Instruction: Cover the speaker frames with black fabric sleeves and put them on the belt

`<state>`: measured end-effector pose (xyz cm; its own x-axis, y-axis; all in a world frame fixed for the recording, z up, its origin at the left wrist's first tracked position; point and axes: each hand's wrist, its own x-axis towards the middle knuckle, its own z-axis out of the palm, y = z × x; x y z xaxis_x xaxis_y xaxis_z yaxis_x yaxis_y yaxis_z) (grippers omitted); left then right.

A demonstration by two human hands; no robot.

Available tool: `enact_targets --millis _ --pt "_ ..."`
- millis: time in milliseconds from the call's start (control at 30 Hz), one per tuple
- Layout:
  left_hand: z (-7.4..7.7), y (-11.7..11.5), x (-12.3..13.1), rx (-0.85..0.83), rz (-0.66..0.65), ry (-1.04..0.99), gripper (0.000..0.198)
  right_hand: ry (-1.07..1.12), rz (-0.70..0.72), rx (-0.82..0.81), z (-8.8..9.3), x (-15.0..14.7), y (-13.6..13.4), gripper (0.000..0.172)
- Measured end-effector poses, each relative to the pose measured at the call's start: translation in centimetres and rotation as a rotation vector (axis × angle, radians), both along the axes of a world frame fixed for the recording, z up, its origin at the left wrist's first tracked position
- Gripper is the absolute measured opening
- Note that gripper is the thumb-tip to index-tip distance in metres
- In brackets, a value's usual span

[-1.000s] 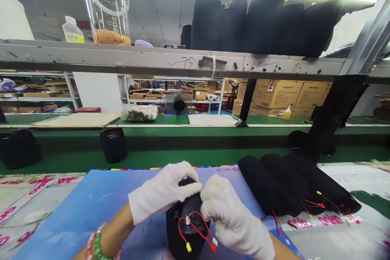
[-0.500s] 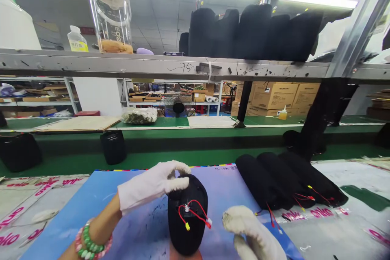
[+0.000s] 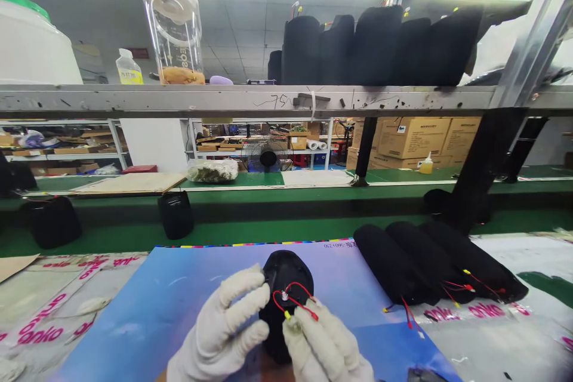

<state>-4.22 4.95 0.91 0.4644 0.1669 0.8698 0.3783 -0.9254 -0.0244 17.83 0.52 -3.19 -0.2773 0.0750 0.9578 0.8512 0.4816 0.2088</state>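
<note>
One black case [image 3: 289, 265] centre stage | left hand [image 3: 224, 328] at its edge, fingers apart | right hand [image 3: 324, 343] at red wires [image 3: 299, 284], fingers bunched, any pinch hard to tell

White-gloved at the bottom centre of the frame, the left hand [image 3: 224, 325] spreads its bent fingers; the right hand [image 3: 326, 343] has fingers close together, angled up-left.

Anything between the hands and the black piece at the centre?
Only its own red wires, at the right hand; nothing visible separates the left hand from the black piece at its left side.
</note>
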Motion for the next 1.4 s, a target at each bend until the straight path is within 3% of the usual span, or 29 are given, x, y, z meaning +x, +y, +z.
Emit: enact_targets --millis 133,333,433,567,700,867,1000,1133,1200,1300,1400 --pt "0.6 0.3 2.0 -0.001 -0.052 -0.026 0.036 -0.035 -0.009 -0.046 2.0 -0.3 0.5 0.030" --pt "1.2 0.1 2.8 0.048 0.102 -0.155 0.017 -0.035 0.067 -0.203 6.5 -0.2 0.9 0.027" --pt "1.2 -0.1 2.9 0.010 0.073 -0.184 0.018 -0.147 0.157 -0.291 7.2 0.2 2.3 0.012" --pt "1.9 -0.5 3.2 -0.049 0.015 -0.075 0.009 -0.246 0.188 -0.442 7.7 0.9 3.2 0.051" --pt "3.2 -0.9 3.2 -0.243 0.073 0.156 0.021 -0.119 0.332 -0.609 8.8 1.0 1.7 0.067" --pt "5.6 -0.5 2.8 -0.228 0.013 0.269 0.023 0.001 0.456 -0.784 8.9 1.6 0.6 0.074" --pt "6.8 -0.1 2.6 -0.307 -0.072 0.305 0.025 0.104 0.536 -0.919 8.4 2.2 0.8 0.060" --pt "7.0 -0.7 2.5 -0.388 0.013 0.339 0.023 -0.013 0.488 -0.794 9.0 2.0 0.4 0.046" --pt "7.2 -1.2 2.6 -0.437 0.067 0.346 0.019 0.002 0.496 -0.862 9.5 2.0 0.3 0.038" --pt "7.8 -1.7 2.9 -0.436 0.076 0.317 0.016 0.174 0.713 -1.047 9.9 2.2 1.1 0.025" --pt "7.9 -1.8 3.2 -0.365 0.052 0.296 0.013 0.351 0.954 -1.036 9.3 2.4 2.2 0.021"
